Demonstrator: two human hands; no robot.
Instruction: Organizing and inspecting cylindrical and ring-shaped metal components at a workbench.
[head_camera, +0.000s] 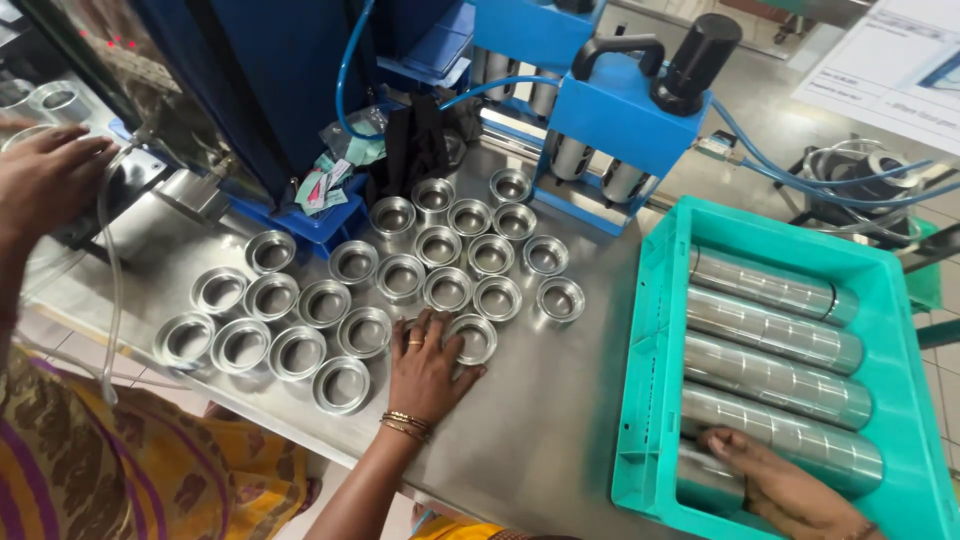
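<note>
My left hand, with bangles on the wrist and a ring on one finger, lies palm down on the steel table. Its fingers are spread among several shiny metal cups, and one cup sits between thumb and forefinger. My right hand reaches into a teal plastic crate at the right. It curls over the nearest of several long steel cylinders lying side by side in the crate.
A co-worker in yellow and purple cloth stands at the left, one hand on a machine part. A blue machine with a black knob and blue hoses stands behind the cups. Paper sheets lie at the top right.
</note>
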